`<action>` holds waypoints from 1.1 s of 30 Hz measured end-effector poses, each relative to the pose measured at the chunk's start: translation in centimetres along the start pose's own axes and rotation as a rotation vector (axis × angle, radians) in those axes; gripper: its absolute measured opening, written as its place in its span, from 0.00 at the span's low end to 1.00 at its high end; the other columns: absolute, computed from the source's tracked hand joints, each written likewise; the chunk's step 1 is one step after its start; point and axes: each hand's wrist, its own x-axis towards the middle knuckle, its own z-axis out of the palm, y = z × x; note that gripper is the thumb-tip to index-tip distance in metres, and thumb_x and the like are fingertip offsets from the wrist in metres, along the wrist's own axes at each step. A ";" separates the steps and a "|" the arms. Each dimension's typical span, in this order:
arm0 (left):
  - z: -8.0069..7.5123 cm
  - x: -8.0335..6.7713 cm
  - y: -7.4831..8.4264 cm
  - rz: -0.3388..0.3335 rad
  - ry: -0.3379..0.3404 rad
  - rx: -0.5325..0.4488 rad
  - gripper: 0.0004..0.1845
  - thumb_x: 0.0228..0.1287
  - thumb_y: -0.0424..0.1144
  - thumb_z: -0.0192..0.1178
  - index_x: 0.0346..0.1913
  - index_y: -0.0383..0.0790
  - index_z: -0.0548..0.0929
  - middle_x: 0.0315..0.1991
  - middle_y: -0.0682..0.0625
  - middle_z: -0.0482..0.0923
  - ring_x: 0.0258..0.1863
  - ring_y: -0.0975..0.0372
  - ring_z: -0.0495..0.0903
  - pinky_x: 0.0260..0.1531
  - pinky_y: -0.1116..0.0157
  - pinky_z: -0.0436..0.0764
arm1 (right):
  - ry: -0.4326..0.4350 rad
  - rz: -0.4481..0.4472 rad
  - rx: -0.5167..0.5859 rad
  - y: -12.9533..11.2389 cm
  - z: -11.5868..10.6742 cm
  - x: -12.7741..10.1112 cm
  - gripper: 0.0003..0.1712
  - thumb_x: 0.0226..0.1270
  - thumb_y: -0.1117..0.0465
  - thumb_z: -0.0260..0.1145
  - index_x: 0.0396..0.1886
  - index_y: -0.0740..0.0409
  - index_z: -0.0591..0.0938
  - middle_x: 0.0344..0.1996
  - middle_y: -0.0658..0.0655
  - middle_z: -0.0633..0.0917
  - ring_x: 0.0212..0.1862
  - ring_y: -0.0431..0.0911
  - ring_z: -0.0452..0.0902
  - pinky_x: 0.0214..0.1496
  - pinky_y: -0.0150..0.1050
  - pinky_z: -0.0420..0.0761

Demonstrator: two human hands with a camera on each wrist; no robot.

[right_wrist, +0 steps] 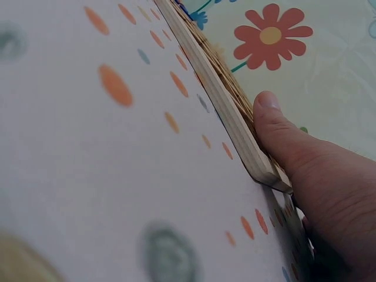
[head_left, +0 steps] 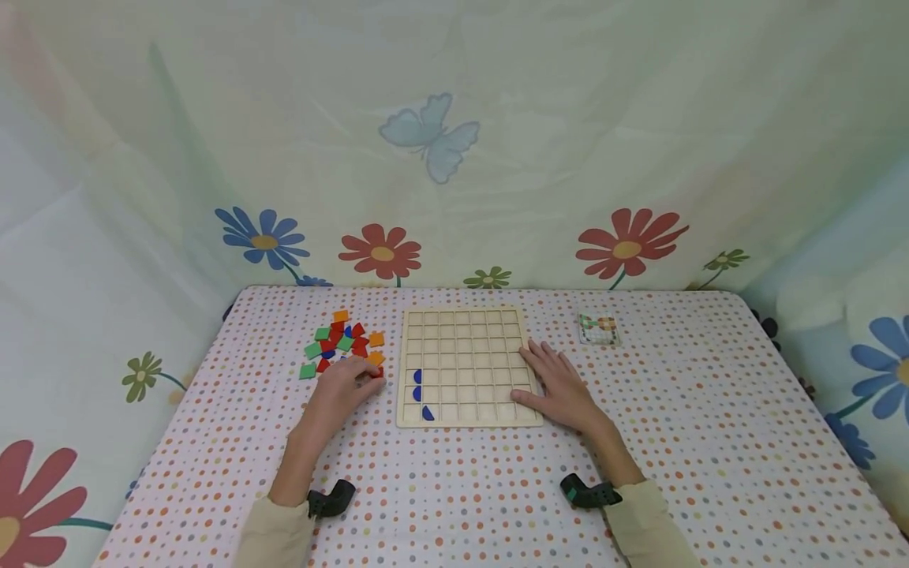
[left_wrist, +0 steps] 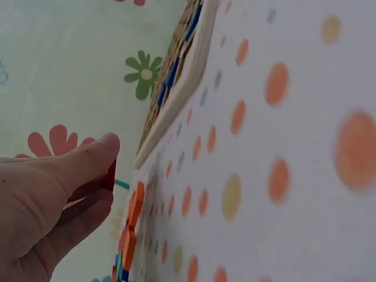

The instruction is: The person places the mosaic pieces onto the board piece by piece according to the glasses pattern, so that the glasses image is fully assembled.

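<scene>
My left hand (head_left: 341,392) pinches a small red piece (left_wrist: 111,175) between thumb and fingers, above the tabletop left of the board. The wooden grid board (head_left: 469,360) lies flat at the middle of the table. Along its left column sit three blue half-round pieces, one blue piece (head_left: 428,413) in the front row and two behind it. My right hand (head_left: 559,386) rests on the board's right edge with its fingers spread, the thumb (right_wrist: 269,114) lying on the rim. Beyond the left hand is a loose pile of red, green, orange and blue pieces, including a green square (head_left: 314,350).
A small clear packet with a printed card (head_left: 599,330) lies right of the board. The dotted tablecloth (head_left: 461,489) covers the table. A flowered curtain (head_left: 525,181) hangs behind it. Each wrist wears a black camera, such as the left wrist camera (head_left: 332,499).
</scene>
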 end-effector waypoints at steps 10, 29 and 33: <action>2.2 3.8 3.5 0.055 -0.092 -0.043 0.05 0.60 0.41 0.67 0.36 0.43 0.85 0.37 0.52 0.83 0.36 0.62 0.76 0.38 0.66 0.79 | -0.031 0.014 -0.023 -0.1 0.0 0.2 0.50 0.61 0.38 0.65 0.76 0.55 0.58 0.77 0.61 0.54 0.78 0.60 0.43 0.77 0.61 0.41; 3.5 4.6 3.5 0.085 -0.105 0.019 0.06 0.60 0.41 0.67 0.34 0.43 0.86 0.36 0.51 0.84 0.38 0.60 0.78 0.41 0.64 0.82 | -0.030 0.030 -0.025 0.0 -0.1 0.0 0.50 0.60 0.38 0.65 0.76 0.54 0.58 0.77 0.60 0.54 0.79 0.58 0.43 0.77 0.59 0.41; 3.5 4.6 3.3 0.065 -0.101 0.014 0.05 0.60 0.42 0.67 0.34 0.44 0.86 0.37 0.52 0.84 0.39 0.61 0.79 0.42 0.65 0.82 | -0.029 0.024 -0.020 0.0 -0.2 0.0 0.50 0.60 0.38 0.66 0.76 0.54 0.58 0.77 0.60 0.54 0.79 0.58 0.43 0.77 0.59 0.41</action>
